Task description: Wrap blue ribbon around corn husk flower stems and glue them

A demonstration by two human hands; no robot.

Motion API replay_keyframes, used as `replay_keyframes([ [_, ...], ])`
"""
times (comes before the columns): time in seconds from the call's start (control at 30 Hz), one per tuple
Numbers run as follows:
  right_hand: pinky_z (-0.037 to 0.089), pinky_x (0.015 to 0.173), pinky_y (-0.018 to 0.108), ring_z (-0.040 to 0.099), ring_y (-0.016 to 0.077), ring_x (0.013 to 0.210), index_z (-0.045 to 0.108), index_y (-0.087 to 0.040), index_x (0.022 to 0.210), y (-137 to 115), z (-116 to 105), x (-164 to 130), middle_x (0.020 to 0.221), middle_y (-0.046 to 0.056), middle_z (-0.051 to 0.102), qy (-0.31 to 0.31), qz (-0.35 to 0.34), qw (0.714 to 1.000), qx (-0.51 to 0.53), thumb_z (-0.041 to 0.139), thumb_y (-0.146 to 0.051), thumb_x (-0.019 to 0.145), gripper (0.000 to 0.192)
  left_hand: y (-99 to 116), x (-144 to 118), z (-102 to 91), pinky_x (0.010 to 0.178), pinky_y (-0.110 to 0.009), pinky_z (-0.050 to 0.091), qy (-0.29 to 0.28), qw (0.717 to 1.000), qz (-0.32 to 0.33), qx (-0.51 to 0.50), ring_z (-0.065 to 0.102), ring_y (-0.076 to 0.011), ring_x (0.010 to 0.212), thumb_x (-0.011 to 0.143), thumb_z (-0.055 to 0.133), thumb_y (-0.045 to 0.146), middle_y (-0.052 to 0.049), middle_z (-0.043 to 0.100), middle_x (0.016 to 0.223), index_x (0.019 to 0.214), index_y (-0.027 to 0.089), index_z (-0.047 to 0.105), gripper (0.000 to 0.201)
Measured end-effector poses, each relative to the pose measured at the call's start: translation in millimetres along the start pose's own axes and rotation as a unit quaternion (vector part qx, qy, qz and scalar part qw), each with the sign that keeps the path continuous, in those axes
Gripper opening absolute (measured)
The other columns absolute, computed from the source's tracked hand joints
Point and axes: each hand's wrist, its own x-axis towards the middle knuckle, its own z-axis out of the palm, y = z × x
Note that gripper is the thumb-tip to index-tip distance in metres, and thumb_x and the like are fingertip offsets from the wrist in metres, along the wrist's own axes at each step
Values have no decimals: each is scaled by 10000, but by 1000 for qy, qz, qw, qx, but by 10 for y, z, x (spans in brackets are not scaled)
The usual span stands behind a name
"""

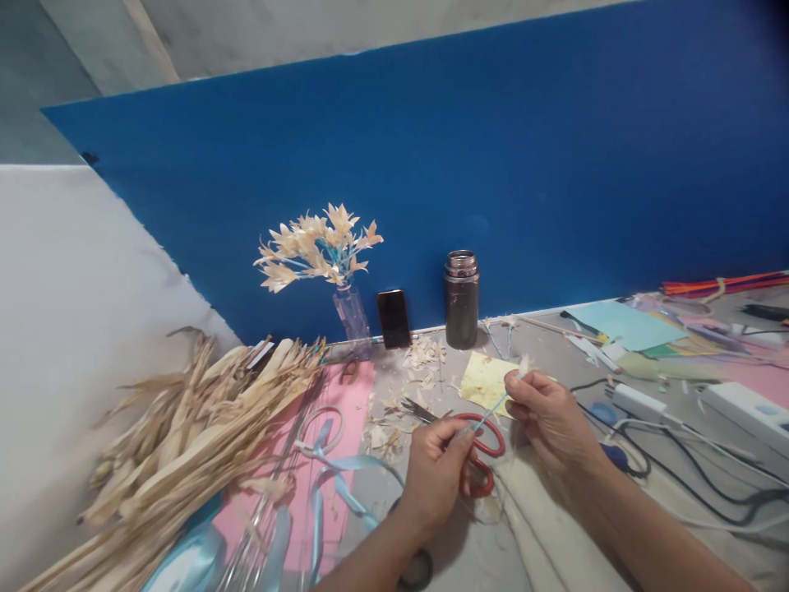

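Between my hands runs a thin stem wrapped in light blue [495, 406], slanting up to the right. My left hand [436, 470] pinches its lower end. At the upper end, the fingers of my right hand [548, 418] are closed around the base of a small pale husk flower [523, 365], mostly hidden by the fingertips. Scissors with red handles [482, 479] lie on the table just behind my left hand, blades pointing away to the left. Beyond the stem is a crumpled yellow paper [482, 376]. Light blue ribbon [345, 464] curls left of my left hand.
Dried corn husks [185, 444] and pink paper [354, 403] cover the left side. At the back stand a vase [352, 316] of husk flowers [320, 247], a phone [394, 319] and a dark flask [462, 304]. Cables and a white power strip [749, 418] lie right.
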Motion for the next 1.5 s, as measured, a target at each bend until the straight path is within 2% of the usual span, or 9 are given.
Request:
replay_keyframes([
  [0.13, 286, 436, 218, 302, 90, 538, 572, -206, 584, 36, -7, 18, 615, -55, 421, 17, -1, 1000, -1, 912, -400, 603, 392, 2, 17, -2, 338, -196, 390, 45, 999, -8, 0, 427, -59, 352, 702, 778, 492, 12, 590, 545, 776, 114, 717, 390],
  [0.27, 315, 433, 191, 321, 91, 561, 603, -194, 606, 15, -8, 33, 642, -51, 410, 5, 9, 1000, 1, 885, -388, 656, 346, -22, 49, -18, 313, -177, 325, 37, 997, -49, -55, 400, -44, 329, 681, 794, 441, 4, 621, 557, 705, 135, 627, 349],
  [0.33, 339, 433, 184, 371, 94, 581, 680, -196, 713, -17, 1, 31, 701, -30, 477, -12, 29, 999, 6, 849, -432, 693, 291, -15, 56, -26, 315, -157, 278, 29, 991, -76, -106, 369, -31, 344, 646, 821, 412, 16, 605, 544, 685, 153, 574, 360],
  [0.47, 395, 464, 186, 454, 96, 609, 747, -195, 914, -44, 21, 4, 806, 1, 566, -51, 80, 995, -25, 810, -487, 720, 356, 31, 52, -34, 342, -137, 212, 15, 975, -117, -187, 332, -15, 377, 590, 857, 349, 32, 594, 549, 697, 174, 509, 404],
  [0.57, 392, 473, 211, 460, 99, 583, 752, -180, 881, -3, 12, -11, 786, 7, 586, -55, 88, 992, -68, 809, -506, 719, 369, 44, 47, -33, 346, -146, 200, 8, 975, -124, -186, 332, -13, 370, 608, 842, 337, 25, 602, 552, 703, 170, 516, 378],
  [0.67, 316, 442, 220, 385, 83, 515, 755, -172, 885, 31, -7, -3, 684, -23, 532, -51, 67, 993, -85, 842, -494, 681, 391, 28, 50, -31, 335, -156, 191, -3, 977, -132, -166, 347, -16, 359, 622, 825, 337, 15, 610, 556, 702, 157, 545, 342],
  [0.87, 284, 446, 236, 319, 81, 505, 611, -190, 583, -3, 19, 4, 573, -59, 416, -23, 28, 996, -76, 902, -419, 603, 371, -1, 54, -37, 332, -146, 226, -11, 979, -117, -167, 394, -24, 373, 633, 821, 350, -14, 652, 600, 715, 146, 580, 326],
  [1.2, 291, 426, 214, 341, 96, 572, 663, -196, 640, -18, 19, 15, 690, -25, 484, -6, 29, 998, -55, 920, -411, 570, 342, -32, 71, -53, 304, -144, 259, -2, 984, -98, -149, 416, -35, 337, 656, 792, 320, -6, 654, 579, 737, 157, 581, 279],
  [1.5, 271, 436, 227, 284, 87, 516, 517, -202, 536, 78, -38, 44, 581, -66, 360, -15, 13, 995, -100, 862, -486, 644, 460, -25, 58, -26, 335, -157, 205, 3, 991, -93, -93, 384, -30, 345, 671, 789, 370, 10, 619, 565, 731, 155, 596, 296],
])
